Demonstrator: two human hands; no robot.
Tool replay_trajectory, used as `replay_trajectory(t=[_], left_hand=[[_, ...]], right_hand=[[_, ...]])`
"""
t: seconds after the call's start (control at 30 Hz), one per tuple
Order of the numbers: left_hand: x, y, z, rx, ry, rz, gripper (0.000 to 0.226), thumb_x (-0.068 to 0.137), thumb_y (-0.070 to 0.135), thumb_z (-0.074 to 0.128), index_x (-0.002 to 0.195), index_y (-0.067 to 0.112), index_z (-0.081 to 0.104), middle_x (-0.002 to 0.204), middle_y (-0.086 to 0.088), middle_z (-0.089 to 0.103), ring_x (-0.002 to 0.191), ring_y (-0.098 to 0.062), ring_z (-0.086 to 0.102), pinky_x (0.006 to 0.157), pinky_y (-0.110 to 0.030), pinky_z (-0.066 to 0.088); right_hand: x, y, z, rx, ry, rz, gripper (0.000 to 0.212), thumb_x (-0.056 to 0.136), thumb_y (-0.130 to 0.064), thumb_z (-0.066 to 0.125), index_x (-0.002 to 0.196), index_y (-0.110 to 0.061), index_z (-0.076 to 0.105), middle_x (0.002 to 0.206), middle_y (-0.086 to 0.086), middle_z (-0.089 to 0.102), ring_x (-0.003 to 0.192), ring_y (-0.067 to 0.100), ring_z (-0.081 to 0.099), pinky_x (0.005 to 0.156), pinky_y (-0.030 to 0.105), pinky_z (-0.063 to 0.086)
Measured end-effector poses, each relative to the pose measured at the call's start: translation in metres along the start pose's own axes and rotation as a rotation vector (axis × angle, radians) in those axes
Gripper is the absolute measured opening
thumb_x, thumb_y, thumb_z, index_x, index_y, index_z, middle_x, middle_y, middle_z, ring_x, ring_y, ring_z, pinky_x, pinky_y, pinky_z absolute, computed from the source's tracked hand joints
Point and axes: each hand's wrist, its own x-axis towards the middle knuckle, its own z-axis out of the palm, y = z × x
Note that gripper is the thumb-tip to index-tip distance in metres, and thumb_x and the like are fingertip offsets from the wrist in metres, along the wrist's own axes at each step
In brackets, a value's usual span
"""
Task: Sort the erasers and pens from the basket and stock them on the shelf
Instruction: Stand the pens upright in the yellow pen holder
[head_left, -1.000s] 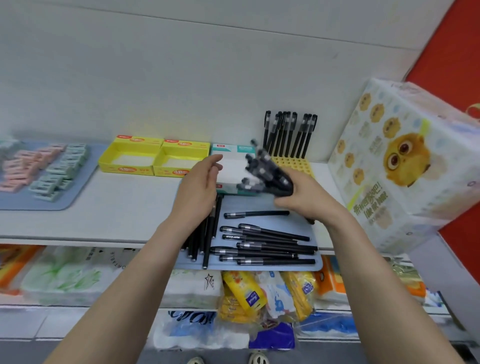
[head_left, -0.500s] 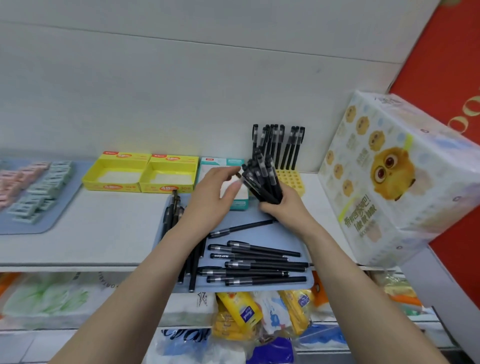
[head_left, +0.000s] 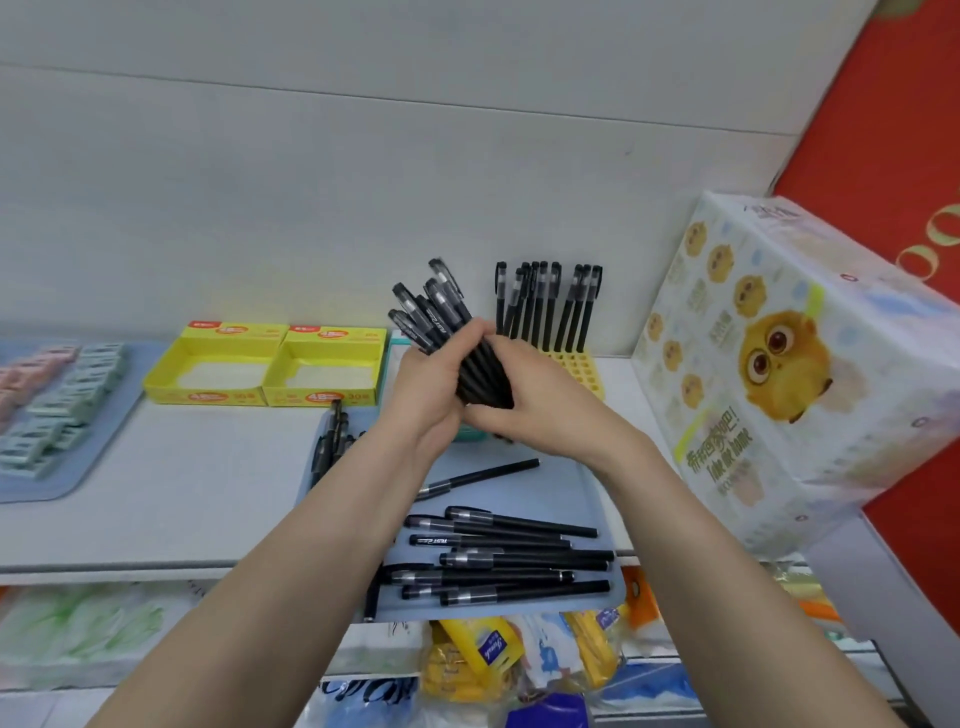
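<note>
The left hand (head_left: 431, 395) and right hand (head_left: 540, 415) clamp their fingers round a bundle of pens (head_left: 447, 317) just left of the yellow rack (head_left: 576, 364). Few upright pens (head_left: 545, 306) stand in it and loose pens (head_left: 509, 561) lie before it, so stocking looks partway.

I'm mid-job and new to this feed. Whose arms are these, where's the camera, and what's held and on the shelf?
No machine here: a person works bare-handed, and the one camera sits on their head, looking forward and down. The left hand and right hand together grip a bundle of black pens. On the shelf a blue tray holds loose pens; behind it, upright pens stand in a yellow holder. To the left are two yellow boxes and erasers on another tray.
</note>
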Motion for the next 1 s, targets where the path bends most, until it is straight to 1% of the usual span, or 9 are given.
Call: replay_trajectory(t=[0.07,0.17,0.23,0.33,0.47,0.53,0.67,0.8,1.0], left_hand=[[0.005,0.006,-0.006,0.034,-0.025,0.025,0.014,0.084,0.011,0.071,0.093,0.0,0.071,0.089,-0.012,0.072,0.084,-0.024,0.069,0.078,-0.039,0.058],[0.005,0.009,-0.008,0.144,-0.104,0.082,0.006,0.084,0.008,0.071,0.089,0.006,0.069,0.079,-0.006,0.071,0.079,-0.02,0.069,0.075,-0.034,0.056],[0.003,0.011,-0.007,0.197,-0.142,0.104,0.005,0.083,0.009,0.072,0.087,0.008,0.069,0.075,-0.004,0.071,0.075,-0.018,0.069,0.07,-0.032,0.055],[0.003,0.015,-0.006,0.241,-0.188,0.129,0.006,0.082,0.009,0.072,0.087,0.008,0.069,0.075,-0.004,0.072,0.073,-0.019,0.07,0.067,-0.033,0.056],[0.006,0.013,-0.003,0.341,-0.194,0.202,0.011,0.082,0.005,0.072,0.093,0.006,0.07,0.082,-0.003,0.074,0.077,-0.015,0.07,0.069,-0.026,0.054],[0.008,0.012,-0.002,0.379,-0.156,0.219,0.011,0.082,0.006,0.073,0.092,0.011,0.07,0.078,0.003,0.074,0.074,-0.01,0.069,0.068,-0.023,0.052],[0.015,0.015,-0.009,0.327,-0.023,0.218,0.014,0.08,0.009,0.076,0.091,0.013,0.068,0.078,0.004,0.071,0.078,-0.014,0.068,0.079,-0.032,0.055],[0.021,0.022,-0.014,0.223,-0.001,0.182,0.016,0.08,0.005,0.074,0.095,0.008,0.068,0.083,-0.004,0.071,0.082,-0.02,0.068,0.082,-0.037,0.055],[0.025,0.025,-0.022,0.215,0.049,0.199,0.024,0.081,0.003,0.073,0.104,0.002,0.066,0.086,-0.006,0.071,0.082,-0.02,0.069,0.085,-0.04,0.056]], right_hand=[[-0.002,0.0,-0.009,0.076,-0.023,0.021,0.035,0.093,-0.041,0.06,0.121,-0.021,0.06,0.102,0.003,0.064,0.092,0.015,0.058,0.08,0.029,0.048],[0.004,0.006,-0.013,0.134,0.132,0.074,0.025,0.097,-0.032,0.056,0.103,-0.015,0.074,0.091,0.011,0.069,0.088,0.022,0.062,0.084,0.044,0.049],[0.008,0.011,-0.014,0.349,0.154,0.153,0.017,0.092,-0.026,0.066,0.1,-0.017,0.077,0.088,0.0,0.074,0.085,0.011,0.067,0.08,0.035,0.053],[0.009,0.02,-0.018,0.62,0.175,0.249,0.014,0.084,-0.018,0.075,0.096,-0.012,0.076,0.076,-0.009,0.07,0.062,-0.002,0.058,0.064,0.019,0.047],[0.01,0.028,-0.024,0.716,0.143,0.259,0.011,0.079,-0.009,0.078,0.084,-0.007,0.068,0.068,0.005,0.061,0.051,0.008,0.049,0.053,0.02,0.044],[0.012,0.037,-0.029,0.756,0.223,0.304,0.01,0.081,-0.008,0.076,0.087,-0.006,0.069,0.068,0.006,0.065,0.053,0.01,0.055,0.056,0.021,0.05],[0.024,0.068,-0.043,0.48,0.481,0.366,0.008,0.092,-0.014,0.065,0.093,-0.008,0.071,0.074,0.006,0.071,0.066,0.015,0.068,0.073,0.034,0.059],[0.043,0.079,-0.025,0.15,0.455,0.37,0.024,0.096,-0.028,0.059,0.082,-0.009,0.065,0.068,-0.002,0.071,0.063,0.001,0.069,0.074,0.032,0.057],[0.066,0.091,0.011,0.157,0.428,0.322,0.028,0.094,-0.023,0.061,0.073,-0.005,0.06,0.064,0.003,0.069,0.066,0.008,0.07,0.076,0.041,0.056]])
